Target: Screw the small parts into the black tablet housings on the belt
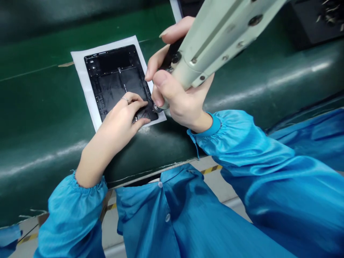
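Observation:
A black tablet housing (113,84) lies on a white sheet (82,68) on the green work surface. My left hand (122,116) rests over the housing's near edge, its thumb and fingers apart and touching the black surface; what lies under the fingertips is hidden. In my right hand (185,96) is a pale powered screwdriver (215,39), its body slanting up and right toward the camera. The metal nose of the tool points down at the housing's near right corner. Whether the nose touches the housing I cannot tell.
The green mat (40,132) curves down at the bench's front edge. A dark tray (314,21) at the upper right holds a heap of small pieces. Part of another white-edged dark item (176,10) shows at the top. Blue cloth (317,132) lies at the right.

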The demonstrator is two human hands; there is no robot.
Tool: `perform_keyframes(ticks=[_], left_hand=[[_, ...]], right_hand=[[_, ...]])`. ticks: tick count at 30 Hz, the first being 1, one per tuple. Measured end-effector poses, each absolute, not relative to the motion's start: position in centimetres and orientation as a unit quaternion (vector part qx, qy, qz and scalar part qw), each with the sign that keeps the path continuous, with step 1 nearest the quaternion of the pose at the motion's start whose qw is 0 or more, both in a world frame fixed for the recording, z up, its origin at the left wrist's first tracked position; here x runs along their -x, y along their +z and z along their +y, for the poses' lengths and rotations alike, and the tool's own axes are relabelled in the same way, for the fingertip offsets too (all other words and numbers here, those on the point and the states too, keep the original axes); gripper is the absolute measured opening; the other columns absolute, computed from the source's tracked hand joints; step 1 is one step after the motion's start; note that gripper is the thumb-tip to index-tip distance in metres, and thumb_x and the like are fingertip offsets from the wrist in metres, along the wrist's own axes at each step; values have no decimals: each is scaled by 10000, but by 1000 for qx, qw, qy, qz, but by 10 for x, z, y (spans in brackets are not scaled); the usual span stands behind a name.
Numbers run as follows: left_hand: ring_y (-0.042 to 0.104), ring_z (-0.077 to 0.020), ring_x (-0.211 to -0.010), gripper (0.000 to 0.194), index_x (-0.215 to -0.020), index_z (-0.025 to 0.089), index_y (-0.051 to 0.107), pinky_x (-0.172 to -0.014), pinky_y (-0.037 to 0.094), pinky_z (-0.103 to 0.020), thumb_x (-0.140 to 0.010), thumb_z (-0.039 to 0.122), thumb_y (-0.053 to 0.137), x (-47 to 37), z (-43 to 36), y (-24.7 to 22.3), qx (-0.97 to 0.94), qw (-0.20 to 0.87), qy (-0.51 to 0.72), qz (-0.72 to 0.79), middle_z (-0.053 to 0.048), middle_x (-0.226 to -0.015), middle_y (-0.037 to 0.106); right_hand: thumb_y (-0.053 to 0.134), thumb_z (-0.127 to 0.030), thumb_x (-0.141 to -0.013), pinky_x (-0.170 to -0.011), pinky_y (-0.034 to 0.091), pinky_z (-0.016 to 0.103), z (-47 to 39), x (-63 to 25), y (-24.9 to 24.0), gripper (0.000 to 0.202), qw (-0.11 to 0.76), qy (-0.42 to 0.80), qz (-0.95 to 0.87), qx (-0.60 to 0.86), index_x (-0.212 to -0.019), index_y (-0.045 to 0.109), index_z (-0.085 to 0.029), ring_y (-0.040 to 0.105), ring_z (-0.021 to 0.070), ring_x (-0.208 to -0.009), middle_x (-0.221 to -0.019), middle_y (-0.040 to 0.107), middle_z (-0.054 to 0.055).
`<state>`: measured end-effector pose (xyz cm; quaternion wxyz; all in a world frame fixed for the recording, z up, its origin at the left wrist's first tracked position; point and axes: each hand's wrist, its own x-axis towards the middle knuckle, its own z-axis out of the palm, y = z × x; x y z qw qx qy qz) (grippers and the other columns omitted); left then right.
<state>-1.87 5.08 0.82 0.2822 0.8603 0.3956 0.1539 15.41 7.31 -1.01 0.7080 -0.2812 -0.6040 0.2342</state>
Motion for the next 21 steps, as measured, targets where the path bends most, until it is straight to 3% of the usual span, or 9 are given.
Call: perform_keyframes(ticks=[2,6,11,16,21], left_hand=[[661,-321,-1368,372,-1386,205,745,-1277,528,-515,-1019,241,795,21,52,12,-862,283,141,396,-109,-1434,663],[657,-316,-1370,383,-1404,213,737,-1273,535,-508,-1025,244,789,20,51,12,-861,287,139,396,-105,-1441,656],[658,-338,-1363,378,-1366,208,754,-1245,555,-512,-994,215,819,18,51,7,-859,285,157,395,-118,-1414,659],[660,-355,-1345,378,-1343,227,759,-1225,563,-534,-973,216,833,18,51,4,-859,280,165,395,-115,-1395,667],[666,-360,-1332,400,-1356,216,744,-1214,562,-533,-969,202,842,17,50,5,-860,278,160,397,-120,-1389,671]], right_hand=[[614,-657,-1081,-615,642,236,69,-156,-8,472,712,255,-600,261,-1306,516,-253,651,90,-774,-1273,633,53],[769,-442,-1036,-594,610,220,63,-161,-5,380,700,312,-586,263,-1275,534,-263,643,101,-724,-963,644,-20],[668,-745,-1034,-435,424,187,70,-158,-13,587,718,284,-584,250,-1318,458,-276,445,36,-542,-914,611,-50],[629,-759,-1056,-458,390,204,71,-155,-15,577,714,286,-592,240,-1323,500,-265,381,14,-502,-904,590,-57],[579,-761,-1075,-441,395,219,68,-159,-14,534,698,248,-611,277,-1290,504,-278,529,77,-618,-929,582,-20]])
